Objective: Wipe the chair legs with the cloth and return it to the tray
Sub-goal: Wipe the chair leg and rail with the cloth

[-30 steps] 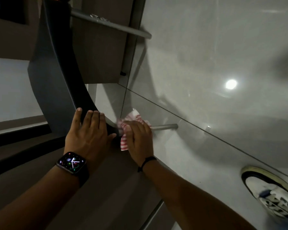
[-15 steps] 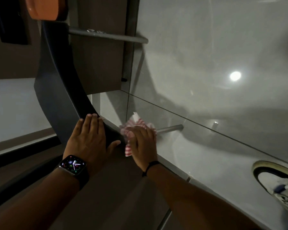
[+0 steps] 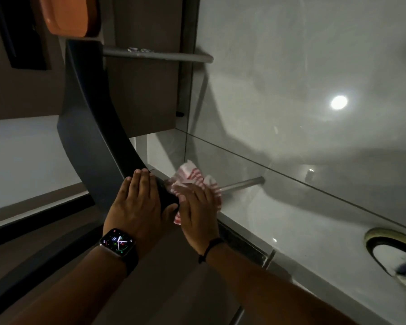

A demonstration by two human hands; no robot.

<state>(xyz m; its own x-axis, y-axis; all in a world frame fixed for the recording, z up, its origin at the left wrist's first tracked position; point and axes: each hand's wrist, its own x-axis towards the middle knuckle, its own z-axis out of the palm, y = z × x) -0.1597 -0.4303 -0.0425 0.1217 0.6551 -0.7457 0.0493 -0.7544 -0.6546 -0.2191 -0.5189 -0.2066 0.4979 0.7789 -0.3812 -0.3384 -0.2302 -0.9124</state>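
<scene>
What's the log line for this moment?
left hand: flat on dark chair seat | right hand: presses red-striped cloth on metal chair leg | tray: not visible

Head camera looking steeply down from above, sitting close over both forearms, facing the glossy floor (image 3: 291, 66), single view.

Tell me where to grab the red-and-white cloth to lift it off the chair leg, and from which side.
Probably the loose bunched corner of the cloth sticking out beyond the right hand. It stands free above the metal chair leg, so pinch it from above. The rest is pressed under the palm. The left hand rests flat on the dark seat edge.
</scene>
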